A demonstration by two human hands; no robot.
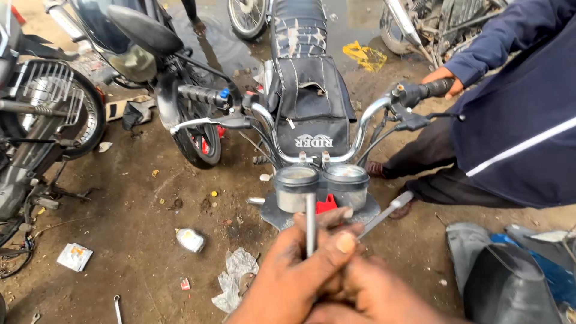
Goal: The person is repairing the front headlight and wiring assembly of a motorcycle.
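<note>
Both hands [327, 282] clasped, L grip round upright metal rod [311, 225].

The motorcycle's seat cover [298, 27] is black with a worn pale star pattern, the tank bag [312, 108] black, the handlebar [270, 129] chrome. A red part [327, 205] sits below silver gauges [321, 183]. The co-worker's jacket [522, 102] is navy with a white stripe; the floor [132, 240] is muddy brown.

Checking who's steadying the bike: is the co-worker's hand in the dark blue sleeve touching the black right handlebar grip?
Touching. The head view shows the co-worker's hand wrapped around the black handlebar grip, fingers closed over its end.
</note>
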